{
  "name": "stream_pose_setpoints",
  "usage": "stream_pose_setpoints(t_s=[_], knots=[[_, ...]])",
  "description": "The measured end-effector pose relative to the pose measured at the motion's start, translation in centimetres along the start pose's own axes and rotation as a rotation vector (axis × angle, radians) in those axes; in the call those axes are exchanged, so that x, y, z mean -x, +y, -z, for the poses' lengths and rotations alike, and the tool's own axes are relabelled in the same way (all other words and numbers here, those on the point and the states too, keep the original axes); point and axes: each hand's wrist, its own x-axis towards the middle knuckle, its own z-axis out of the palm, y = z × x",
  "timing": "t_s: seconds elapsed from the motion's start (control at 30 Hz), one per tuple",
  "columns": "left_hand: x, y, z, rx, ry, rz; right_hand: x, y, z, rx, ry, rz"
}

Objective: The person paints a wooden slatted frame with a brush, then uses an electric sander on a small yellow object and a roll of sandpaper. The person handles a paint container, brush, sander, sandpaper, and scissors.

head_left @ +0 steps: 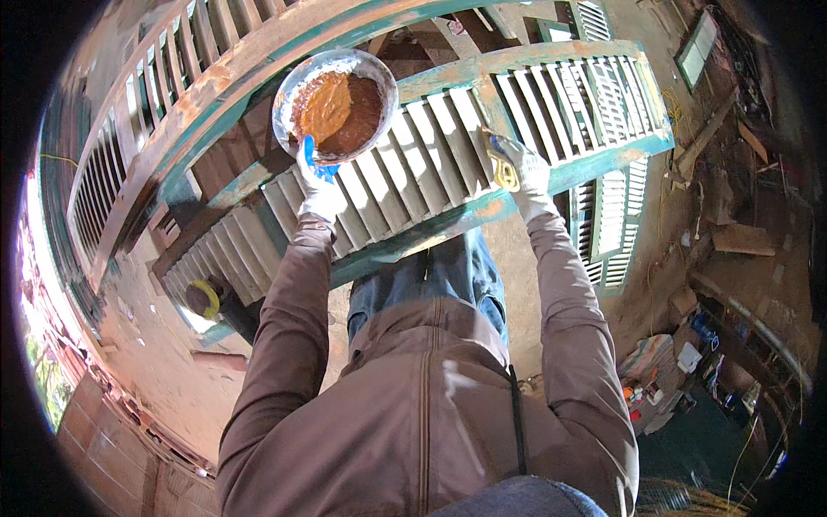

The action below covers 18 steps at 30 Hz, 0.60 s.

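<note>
My left hand [320, 185], in a white and blue glove, grips the near rim of a round metal bowl [285, 96]. Thick orange-brown paste [332, 108] fills much of the bowl, and whitish residue coats its inner wall. Below the bowl lies a louvered wooden shutter [413, 159] with worn green paint on its frame. My right hand [527, 177], also gloved, is closed around a small tool with a yellowish rounded part [505, 172]. The tool's front end is close to the shutter's middle crossbar; whether it touches is hard to tell.
Another large shutter with a curved frame [194, 90] stands at the upper left. More louvered panels [610, 215] are beyond the right end of the work. Wood scraps [743, 239] and assorted items lie at the right. A dark round object with a yellow band [205, 298] is at lower left.
</note>
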Motion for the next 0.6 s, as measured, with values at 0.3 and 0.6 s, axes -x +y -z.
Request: stream_pose_setpoints(t_s=[0.3, 0.6], knots=[[0.2, 0.2, 0.0, 0.002, -0.067, -0.021, -1.8, -2.7, 2.8, -0.118, 0.226, -0.176], [-1.1, 0.6, 1.3, 0.089, -0.095, 0.044, 4.1, -4.3, 2.9, -0.030, -0.045, -0.208]])
